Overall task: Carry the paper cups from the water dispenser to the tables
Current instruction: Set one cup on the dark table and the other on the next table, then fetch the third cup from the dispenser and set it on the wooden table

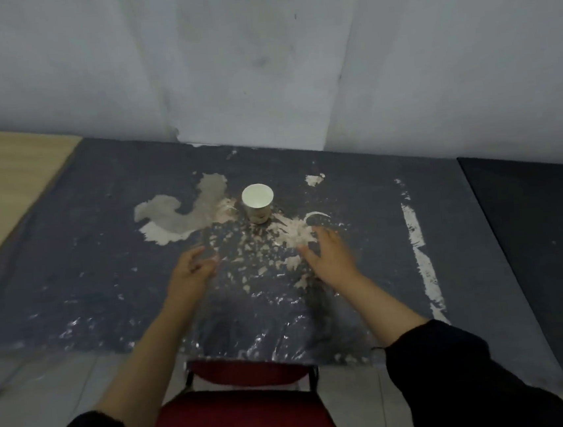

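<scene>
— What's laid out here?
— A dark table [106,264] with peeling patches; a red chair [245,420] tucked at its near edge.
— The hands?
— Left hand [189,273] and right hand [329,257] both empty, fingers spread; the paper cup [258,203] stands upright just beyond them.

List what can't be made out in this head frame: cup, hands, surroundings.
- Paper cup: contents; head view shows only a white interior, too small to tell liquid.
- Cup's base print: blurred.
- Left hand and right hand: palms face down, undersides hidden; fingers motion-blurred.
- Red chair: seat and legs cut off by the bottom edge.
- Water dispenser: out of frame.
- Black table: cut off by the right edge.
</scene>
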